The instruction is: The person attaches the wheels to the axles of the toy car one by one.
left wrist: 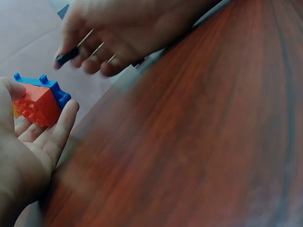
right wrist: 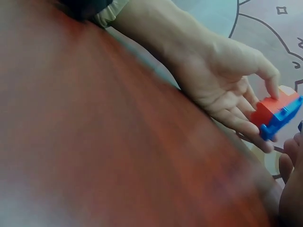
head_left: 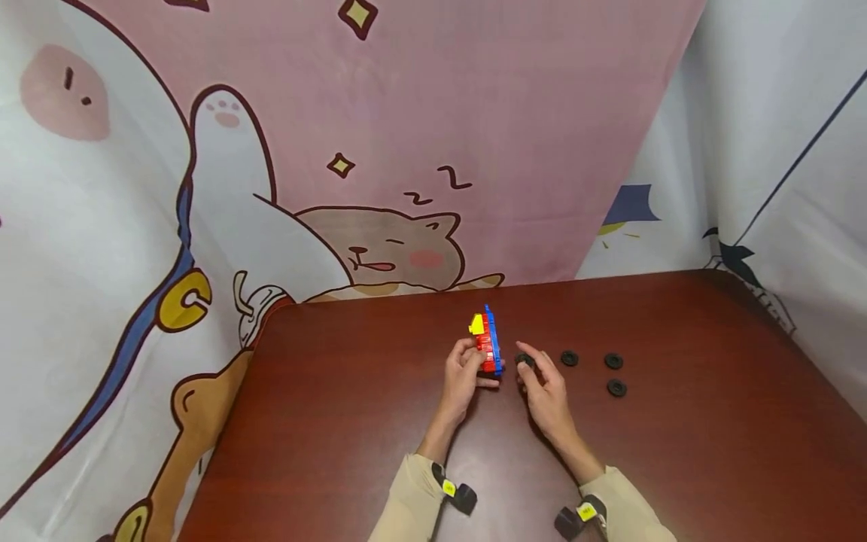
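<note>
- Red, blue and yellow plastic block toy (head_left: 485,344) had studded red body, pegged blue side; was held over reddish-brown wood-grain table (head_left: 325,421), toward far edge.
- Yellow wrist labels (head_left: 449,488): writing unreadably small.
- Left hand (head_left: 463,380) gripped toy, thumb against fingers.
- Right hand (head_left: 547,395) pinched round black wheel (head_left: 524,360), nearly closed.

Printed backdrop (head_left: 542,135) round a brown table (head_left: 325,429)

Beyond both hands, the left hand (head_left: 462,382) and the right hand (head_left: 549,399), the backdrop is pink, with a sleeping cat (head_left: 400,245) and yellow stars (head_left: 357,15). Left of the left hand rises a big white figure (head_left: 88,248) with a blue collar (head_left: 138,327) and yellow bell (head_left: 172,301). Right of the right hand hangs white, creased cloth (head_left: 799,226). Beneath the hands the table shows wood grain; on their near side, a pale glare (head_left: 504,493) lights its top.
</note>
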`<state>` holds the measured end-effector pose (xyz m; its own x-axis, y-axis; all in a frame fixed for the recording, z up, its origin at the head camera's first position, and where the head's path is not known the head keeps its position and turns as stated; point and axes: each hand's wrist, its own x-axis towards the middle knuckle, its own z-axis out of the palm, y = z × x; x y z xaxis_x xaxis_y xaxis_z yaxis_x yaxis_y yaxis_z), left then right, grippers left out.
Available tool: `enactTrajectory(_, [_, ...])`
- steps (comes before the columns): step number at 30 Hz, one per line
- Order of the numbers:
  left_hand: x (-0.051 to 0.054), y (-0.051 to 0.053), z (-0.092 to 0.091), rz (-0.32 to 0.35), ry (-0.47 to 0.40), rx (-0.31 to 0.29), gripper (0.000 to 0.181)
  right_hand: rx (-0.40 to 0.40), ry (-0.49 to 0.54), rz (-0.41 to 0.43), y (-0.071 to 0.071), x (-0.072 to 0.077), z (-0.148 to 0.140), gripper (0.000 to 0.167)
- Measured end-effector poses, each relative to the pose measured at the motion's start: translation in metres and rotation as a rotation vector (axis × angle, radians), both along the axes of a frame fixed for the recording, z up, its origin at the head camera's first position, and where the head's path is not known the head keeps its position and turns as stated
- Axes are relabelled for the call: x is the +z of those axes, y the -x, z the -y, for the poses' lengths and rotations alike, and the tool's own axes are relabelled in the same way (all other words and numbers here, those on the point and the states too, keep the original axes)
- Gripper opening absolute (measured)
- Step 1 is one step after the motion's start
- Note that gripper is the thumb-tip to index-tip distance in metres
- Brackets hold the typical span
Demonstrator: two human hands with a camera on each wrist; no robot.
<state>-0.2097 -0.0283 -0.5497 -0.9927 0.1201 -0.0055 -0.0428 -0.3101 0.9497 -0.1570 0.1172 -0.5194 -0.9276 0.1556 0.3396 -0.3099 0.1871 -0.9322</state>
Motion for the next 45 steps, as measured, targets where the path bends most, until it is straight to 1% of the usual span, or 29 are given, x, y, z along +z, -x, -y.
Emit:
enactTrajectory(3, [0.002, 0.001, 0.002, 0.02, 0.011, 0.001, 0.031, 0.029, 0.067, 0.02, 0.008, -0.002, 0.007, 0.034])
enactTrajectory(6, [0.004, 0.0, 0.002, 0.041, 0.026, -0.006, 0.037, 0.014, 0.14, 0.055, 0.01, -0.003, 0.013, 0.032])
enactTrajectory(9, [0.005, 0.0, 0.002, 0.043, 0.028, -0.011, 0.038, -0.011, 0.172, 0.072, 0.01, -0.005, 0.015, 0.03])
enactTrajectory(14, [0.004, 0.002, -0.001, 0.037, 0.002, -0.008, 0.036, -0.013, 0.162, 0.107, 0.01, -0.004, 0.013, 0.026])
enactTrajectory(17, [0.005, 0.003, -0.001, 0.041, -0.006, -0.008, 0.035, -0.023, 0.132, 0.129, 0.01, -0.001, 0.012, 0.022])
enactTrajectory(18, [0.005, 0.003, -0.001, 0.045, -0.006, -0.005, 0.035, -0.027, 0.123, 0.126, 0.009, 0.0, 0.012, 0.02])
enactTrajectory(21, [0.005, 0.002, -0.001, 0.052, 0.012, 0.001, 0.034, -0.035, 0.109, 0.078, 0.008, 0.003, 0.012, 0.016])
enactTrajectory(25, [0.003, 0.002, -0.002, 0.046, 0.052, 0.008, 0.034, 0.001, 0.091, 0.045, 0.006, 0.003, 0.012, 0.014])
enactTrajectory(28, [0.002, 0.002, -0.002, 0.035, 0.069, 0.004, 0.035, 0.021, 0.084, 0.075, 0.006, 0.001, 0.013, 0.015])
enactTrajectory(31, [0.003, 0.002, -0.002, 0.021, 0.082, -0.007, 0.035, 0.019, 0.113, 0.089, 0.008, -0.001, 0.013, 0.018])
enactTrajectory(34, [0.003, 0.002, -0.002, 0.01, 0.085, -0.014, 0.035, 0.018, 0.135, 0.085, 0.009, -0.002, 0.014, 0.02])
enactTrajectory(36, [0.003, 0.001, -0.002, 0.006, 0.087, -0.018, 0.035, 0.028, 0.102, 0.069, 0.008, -0.002, 0.014, 0.02])
enactTrajectory(40, [0.002, 0.0, -0.002, 0.004, 0.077, -0.015, 0.035, 0.054, 0.095, 0.048, 0.007, -0.002, 0.014, 0.023])
enactTrajectory(43, [0.002, 0.0, -0.001, 0.008, 0.079, -0.015, 0.036, 0.067, 0.127, 0.065, 0.008, -0.003, 0.013, 0.024])
enactTrajectory(45, [0.001, 0.0, -0.001, 0.01, 0.084, -0.018, 0.037, 0.069, 0.128, 0.075, 0.008, -0.003, 0.013, 0.023])
